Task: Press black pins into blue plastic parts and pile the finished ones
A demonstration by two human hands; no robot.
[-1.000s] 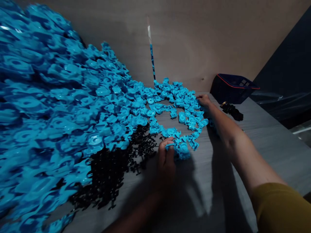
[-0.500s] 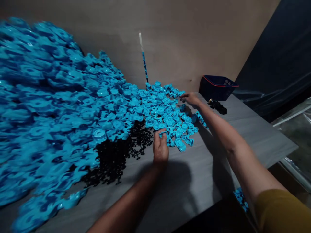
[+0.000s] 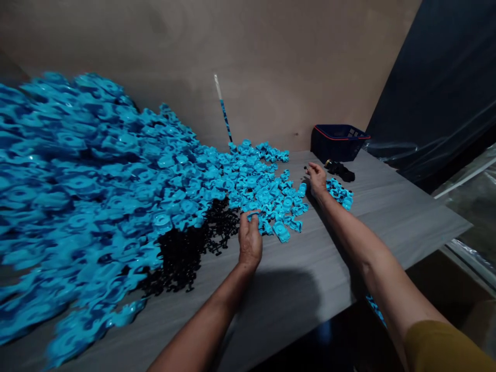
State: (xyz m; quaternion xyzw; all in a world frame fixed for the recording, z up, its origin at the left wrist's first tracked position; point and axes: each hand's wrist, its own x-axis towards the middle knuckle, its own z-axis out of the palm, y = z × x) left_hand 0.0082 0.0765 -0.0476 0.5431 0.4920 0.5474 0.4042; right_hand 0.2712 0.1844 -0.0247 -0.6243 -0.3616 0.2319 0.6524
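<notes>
In the head view, a large heap of blue pieces [image 3: 96, 170] is covering the left side of the worktop [image 3: 418, 217], thinning out toward the middle, and a pile of small black parts [image 3: 180, 258] is lying along its near edge. The slope is looking loose, so a knock from the left hand [image 3: 251, 240] could be sending blue pieces down among the black ones; the right forearm, passing close by a small blue cluster [image 3: 341, 194], could be brushing it out of place. The left grip is narrow, thumb and fingers holding a blue piece [image 3: 253, 213] beside the scattered ones. The right hand [image 3: 318, 178] is hanging near the dark basket [image 3: 341, 147], its grip nearly closed, apparently pinching a small dark bit [image 3: 306, 168]; whether anything else is sitting inside, I cannot tell.
</notes>
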